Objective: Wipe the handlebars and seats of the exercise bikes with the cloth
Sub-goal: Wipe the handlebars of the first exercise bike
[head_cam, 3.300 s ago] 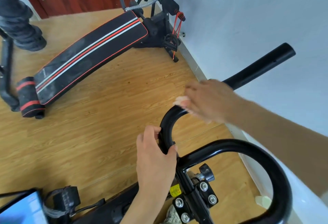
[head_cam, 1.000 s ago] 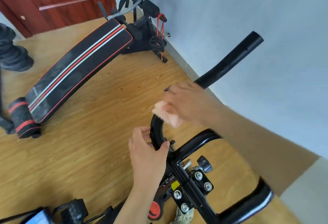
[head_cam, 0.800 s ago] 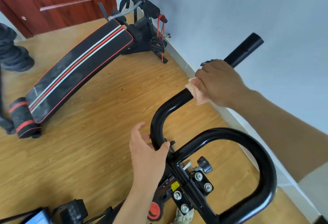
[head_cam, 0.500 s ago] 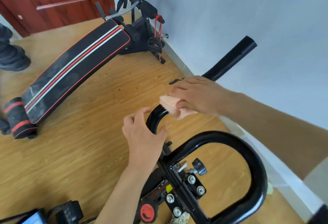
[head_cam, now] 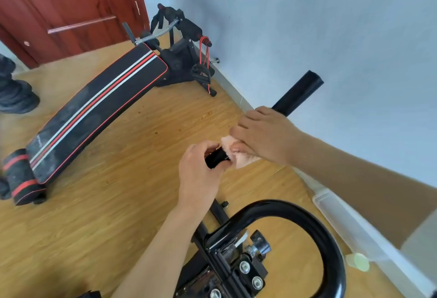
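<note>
A black exercise-bike handlebar (head_cam: 296, 93) rises from the clamp at the bottom toward the wall on the right. My right hand (head_cam: 264, 138) wraps a pale pink cloth (head_cam: 236, 156) around the left bar's upper bend. My left hand (head_cam: 201, 172) grips the same bar just below the cloth, fingers curled round it. A second black handlebar loop (head_cam: 328, 245) curves at the lower right. No bike seat is in view.
A black sit-up bench with red and white stripes (head_cam: 94, 111) lies on the wooden floor at the left. A red-brown door (head_cam: 59, 9) stands behind it. The pale wall (head_cam: 331, 26) and its white skirting run close on the right.
My right hand slid the cloth up the bar, then back down to the bend. My left hand moved up the bar and now grips it just below the cloth.
</note>
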